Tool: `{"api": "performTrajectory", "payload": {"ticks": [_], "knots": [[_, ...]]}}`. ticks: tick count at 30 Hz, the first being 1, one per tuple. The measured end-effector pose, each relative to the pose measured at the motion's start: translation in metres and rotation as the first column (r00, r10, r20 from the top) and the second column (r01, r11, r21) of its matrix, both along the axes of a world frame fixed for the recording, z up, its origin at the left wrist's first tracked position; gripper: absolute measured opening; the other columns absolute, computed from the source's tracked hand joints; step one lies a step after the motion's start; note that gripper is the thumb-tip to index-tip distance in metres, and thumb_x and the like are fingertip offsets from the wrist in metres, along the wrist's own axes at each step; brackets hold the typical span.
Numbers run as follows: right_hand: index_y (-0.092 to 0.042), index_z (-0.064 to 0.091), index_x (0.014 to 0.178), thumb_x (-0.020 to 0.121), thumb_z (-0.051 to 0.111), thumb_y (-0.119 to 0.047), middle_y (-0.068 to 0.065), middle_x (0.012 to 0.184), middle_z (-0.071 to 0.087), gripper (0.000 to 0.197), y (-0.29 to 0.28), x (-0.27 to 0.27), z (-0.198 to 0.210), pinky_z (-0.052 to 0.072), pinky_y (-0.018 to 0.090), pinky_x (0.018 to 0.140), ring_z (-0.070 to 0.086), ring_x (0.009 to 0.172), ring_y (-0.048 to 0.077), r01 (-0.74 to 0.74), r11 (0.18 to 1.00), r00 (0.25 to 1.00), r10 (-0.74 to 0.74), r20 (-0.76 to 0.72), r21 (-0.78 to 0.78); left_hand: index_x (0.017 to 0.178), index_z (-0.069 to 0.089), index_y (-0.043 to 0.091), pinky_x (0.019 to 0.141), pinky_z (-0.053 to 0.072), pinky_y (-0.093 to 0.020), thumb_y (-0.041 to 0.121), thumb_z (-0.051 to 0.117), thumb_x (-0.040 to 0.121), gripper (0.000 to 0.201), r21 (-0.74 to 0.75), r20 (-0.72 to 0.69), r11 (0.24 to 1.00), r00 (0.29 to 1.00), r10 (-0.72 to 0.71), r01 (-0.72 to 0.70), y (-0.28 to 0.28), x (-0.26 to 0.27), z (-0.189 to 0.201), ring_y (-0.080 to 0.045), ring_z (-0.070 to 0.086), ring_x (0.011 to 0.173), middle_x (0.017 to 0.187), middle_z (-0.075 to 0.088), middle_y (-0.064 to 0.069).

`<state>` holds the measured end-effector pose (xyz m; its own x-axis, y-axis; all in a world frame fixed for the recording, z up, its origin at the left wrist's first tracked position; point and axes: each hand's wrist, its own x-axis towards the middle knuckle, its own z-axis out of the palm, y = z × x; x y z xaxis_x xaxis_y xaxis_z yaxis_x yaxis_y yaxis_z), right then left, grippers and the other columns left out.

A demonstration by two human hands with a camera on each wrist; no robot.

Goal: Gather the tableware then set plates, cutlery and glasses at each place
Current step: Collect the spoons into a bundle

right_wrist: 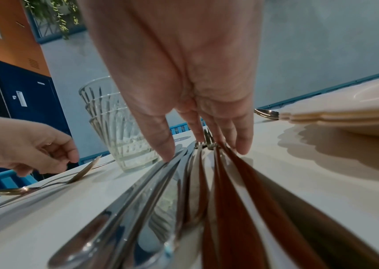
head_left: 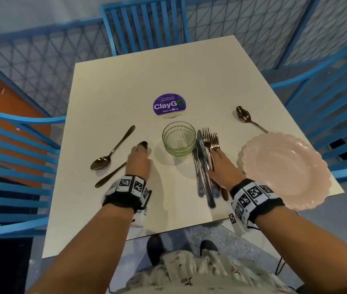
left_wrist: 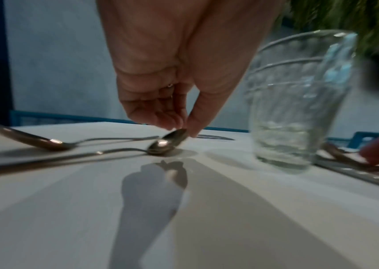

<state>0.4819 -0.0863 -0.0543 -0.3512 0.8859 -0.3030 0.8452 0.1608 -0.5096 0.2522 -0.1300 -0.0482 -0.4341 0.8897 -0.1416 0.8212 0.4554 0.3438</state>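
Cutlery [head_left: 205, 166]: knives and forks bundled mid-surface, right hand [head_left: 224, 166] resting straight-fingered on them | spoon [head_left: 121, 164]: bowl pinched by left hand [head_left: 138, 161] | glasses [head_left: 179, 137]: stacked between hands | plates [head_left: 284, 168]: right edge.

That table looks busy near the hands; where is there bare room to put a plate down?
The far half of the table, between the purple sticker and the far chair, is bare. So is the near strip at the person's edge, left of the knives and forks. The middle is crowded: spoons, stacked glasses, cutlery and pink plates.
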Motion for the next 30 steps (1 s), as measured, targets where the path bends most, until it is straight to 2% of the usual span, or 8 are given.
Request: {"api": "performTrajectory", "payload": {"ticks": [2,4,6,11,15,21,26,30], "knots": [[-0.002,0.033,0.14,0.089,0.051,-0.006,0.017,0.143,0.037,0.054,0.001,-0.002,0.001,0.031,0.036,0.111,0.038,0.131,0.031,0.015,0.999,1.0,-0.015,-0.014,0.029,0.127,0.038,-0.006,0.095,0.043,-0.04,-0.001,0.044,0.089,0.038,-0.123,-0.182,0.992,0.983,0.011,-0.033,0.0,-0.02,-0.004,-0.035,0.047,0.118,0.13,0.044,-0.022],[-0.002,0.035,0.139,0.088,0.052,-0.006,0.017,0.141,0.038,0.054,0.004,-0.004,0.002,0.032,0.037,0.11,0.039,0.13,0.032,0.035,0.998,0.999,-0.035,-0.011,0.043,0.131,0.032,-0.005,0.1,0.04,-0.036,0.003,0.052,0.088,0.048,-0.28,-0.279,0.959,0.959,-0.042,-0.039,-0.002,-0.031,-0.007,-0.032,0.042,0.124,0.134,0.041,-0.02],[-0.003,0.035,0.139,0.089,0.052,-0.007,0.018,0.14,0.037,0.053,0.012,-0.004,0.005,0.037,0.039,0.106,0.043,0.126,0.033,0.071,0.997,0.997,-0.071,0.001,0.038,0.129,0.034,-0.003,0.102,0.039,-0.035,0.006,0.055,0.087,0.048,-0.348,-0.295,0.937,0.952,-0.077,-0.032,-0.003,-0.036,-0.011,-0.03,0.043,0.124,0.133,0.043,-0.018],[0.0,0.037,0.136,0.092,0.046,-0.004,0.021,0.138,0.036,0.046,0.049,0.002,0.021,0.039,0.041,0.103,0.045,0.122,0.036,0.207,0.975,0.978,-0.209,0.009,0.081,0.124,0.04,0.0,0.097,0.041,-0.036,0.007,0.044,0.092,0.033,-0.366,-0.3,0.931,0.946,-0.12,0.002,-0.007,-0.039,-0.016,-0.031,0.049,0.119,0.127,0.051,-0.017],[0.004,0.034,0.137,0.095,0.043,-0.008,0.023,0.139,0.035,0.044,0.085,0.014,0.025,0.04,0.044,0.103,0.044,0.123,0.037,0.33,0.939,0.931,-0.341,0.128,0.1,0.119,0.043,0.001,0.089,0.044,-0.041,0.011,0.041,0.095,0.027,-0.26,-0.218,0.965,0.976,-0.024,-0.034,-0.005,-0.037,-0.005,-0.034,0.056,0.11,0.117,0.059,-0.018],[-0.001,0.037,0.134,0.095,0.038,-0.007,0.019,0.14,0.035,0.039,0.121,0.031,0.023,0.027,0.05,0.108,0.034,0.131,0.035,0.475,0.869,0.802,-0.491,0.34,0.137,0.112,0.049,0.0,0.08,0.049,-0.045,0.022,0.043,0.097,0.027,0.016,-0.024,0.998,0.998,0.059,-0.059,0.022,-0.033,0.026,-0.037,0.062,0.095,0.1,0.068,-0.02],[-0.002,0.043,0.128,0.093,0.045,-0.008,0.017,0.137,0.038,0.036,0.14,0.046,0.011,0.026,0.049,0.107,0.036,0.128,0.035,0.495,0.862,0.754,-0.487,0.44,0.107,0.101,0.053,0.002,0.075,0.049,-0.041,0.019,0.045,0.097,0.02,0.112,0.106,0.99,0.991,0.076,-0.088,0.042,-0.031,0.043,-0.032,0.063,0.078,0.084,0.07,-0.016],[0.001,0.042,0.129,0.095,0.036,-0.006,0.02,0.138,0.039,0.034,0.152,0.05,0.009,0.026,0.046,0.108,0.041,0.126,0.036,0.471,0.873,0.771,-0.476,0.423,0.124,0.095,0.061,0.003,0.066,0.047,-0.031,0.02,0.049,0.095,0.02,0.119,0.174,0.989,0.982,0.068,-0.09,0.049,-0.031,0.045,-0.018,0.054,0.059,0.076,0.07,-0.01]]}}
